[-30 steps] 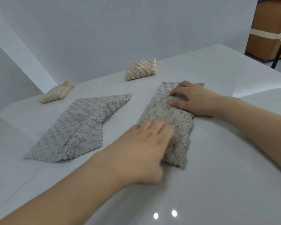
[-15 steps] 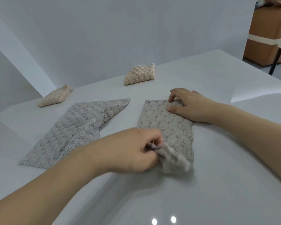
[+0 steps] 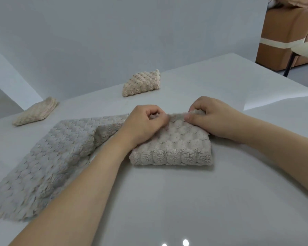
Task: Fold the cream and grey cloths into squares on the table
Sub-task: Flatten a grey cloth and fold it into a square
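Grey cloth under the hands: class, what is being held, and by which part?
Both hands, left hand and right hand, pinch the folded grey cloth along its far edge.

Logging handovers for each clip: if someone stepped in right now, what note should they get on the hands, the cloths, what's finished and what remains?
Left hand and right hand: each pinches a far corner of the folded grey cloth, lining up its far edge.
That cloth lies as a thick, roughly square pad in the middle of the table.
Two cream cloths sit folded at the back.
The other grey cloth lies on the left, mostly spread out with one part turned over.
Left: release this fold, then fold the spread grey cloth.
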`<state>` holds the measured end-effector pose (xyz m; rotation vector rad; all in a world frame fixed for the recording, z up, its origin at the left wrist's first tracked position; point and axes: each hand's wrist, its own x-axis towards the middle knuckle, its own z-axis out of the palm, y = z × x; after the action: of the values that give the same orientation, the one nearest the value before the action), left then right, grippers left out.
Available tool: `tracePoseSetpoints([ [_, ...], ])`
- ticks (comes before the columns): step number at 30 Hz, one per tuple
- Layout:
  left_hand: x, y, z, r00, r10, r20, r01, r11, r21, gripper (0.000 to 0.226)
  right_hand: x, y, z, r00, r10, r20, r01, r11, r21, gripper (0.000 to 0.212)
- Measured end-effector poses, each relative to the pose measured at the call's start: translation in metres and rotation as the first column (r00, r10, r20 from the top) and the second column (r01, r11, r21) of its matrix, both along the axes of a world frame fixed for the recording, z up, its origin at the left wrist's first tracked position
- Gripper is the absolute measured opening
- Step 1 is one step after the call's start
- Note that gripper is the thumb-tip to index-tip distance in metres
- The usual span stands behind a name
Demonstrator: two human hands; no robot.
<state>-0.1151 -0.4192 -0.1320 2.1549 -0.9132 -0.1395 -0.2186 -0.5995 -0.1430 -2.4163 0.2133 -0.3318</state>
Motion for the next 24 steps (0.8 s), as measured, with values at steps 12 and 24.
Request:
tracePoseSetpoints([
  [12, 0.026, -0.010, -0.009, 0.984, 0.139, 0.115, -0.152, 0.982, 0.109, 0.010, 0.010, -0.004, -0.004, 0.997, -0.068, -0.021, 0.061, 0.972, -0.226, 0.007],
  [24, 0.021, -0.006, 0.005, 0.944, 0.263, -0.200, -0.256, 0.965, 0.057, 0.033, 0.010, -0.006, -0.008, 0.995, 0.039, 0.090, -0.020, 0.979, -0.203, 0.022],
])
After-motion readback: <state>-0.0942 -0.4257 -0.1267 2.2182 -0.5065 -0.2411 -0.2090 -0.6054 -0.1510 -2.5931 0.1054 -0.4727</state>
